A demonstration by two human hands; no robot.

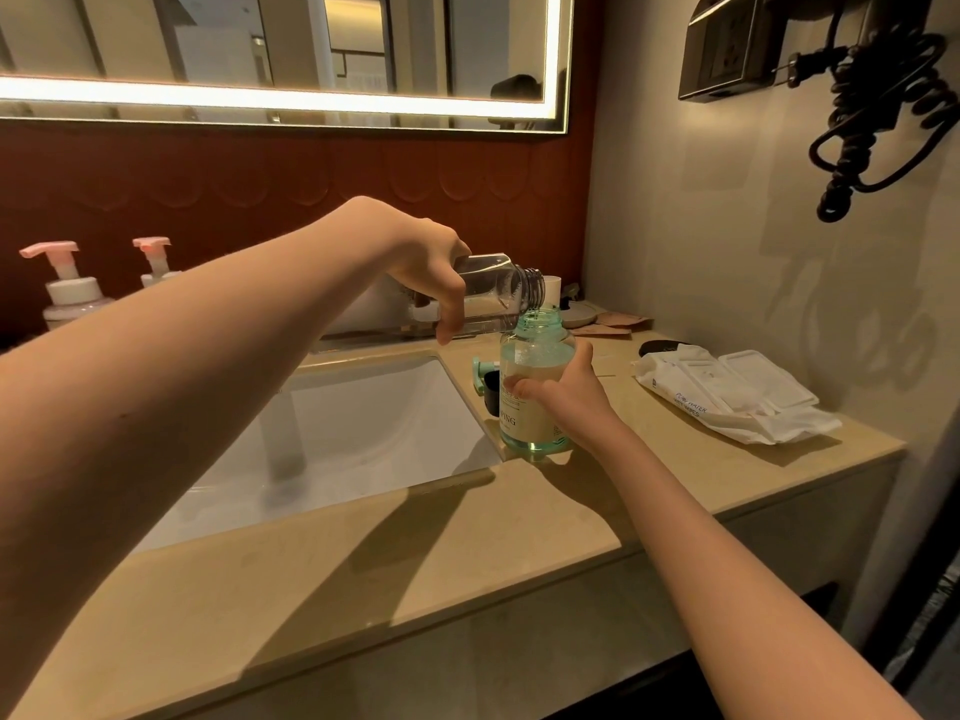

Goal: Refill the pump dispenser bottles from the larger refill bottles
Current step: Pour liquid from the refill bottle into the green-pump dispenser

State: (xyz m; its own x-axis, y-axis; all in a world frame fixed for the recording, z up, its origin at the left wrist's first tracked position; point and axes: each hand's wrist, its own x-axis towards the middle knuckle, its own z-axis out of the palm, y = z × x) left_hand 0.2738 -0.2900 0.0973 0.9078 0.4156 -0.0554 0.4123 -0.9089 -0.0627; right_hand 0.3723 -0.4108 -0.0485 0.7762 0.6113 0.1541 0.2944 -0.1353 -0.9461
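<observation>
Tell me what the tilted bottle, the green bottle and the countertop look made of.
Tilted bottle: clear, glossy, probably plastic; you see straight through it. Green bottle: translucent teal, glass or plastic, can't tell. Countertop: beige polished stone, or a look-alike; faint veining, soft sheen.

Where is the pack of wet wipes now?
In the head view, the pack of wet wipes lies on the right side of the counter, near the wall, to the right of the green bottle.
</observation>
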